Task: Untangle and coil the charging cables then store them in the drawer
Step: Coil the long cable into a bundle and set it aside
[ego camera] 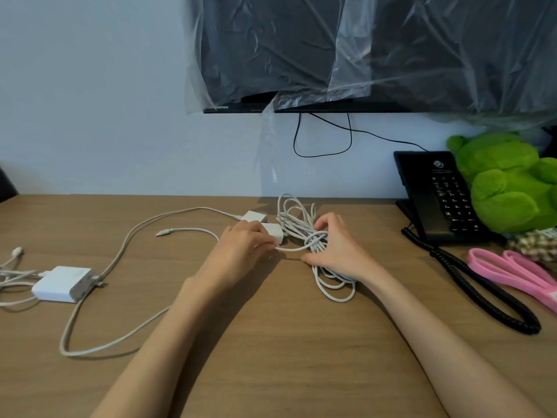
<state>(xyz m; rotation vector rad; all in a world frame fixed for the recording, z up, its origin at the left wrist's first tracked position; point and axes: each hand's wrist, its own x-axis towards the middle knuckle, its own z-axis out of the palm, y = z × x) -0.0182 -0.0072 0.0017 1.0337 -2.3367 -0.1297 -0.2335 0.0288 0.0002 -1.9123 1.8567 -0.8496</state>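
Wooden desk [271, 342]: left fingers [265, 243] pinch a cable strand [294, 249], right fingers [325, 224] clasp the coiled bundle [337, 292].

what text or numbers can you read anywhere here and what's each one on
"sense": on the bottom bezel of the black screen; anything before it is hidden by the plastic sheet.
Keypad digits and emblem on the black desk phone: too small and blurred to read.
White charger: no print readable.
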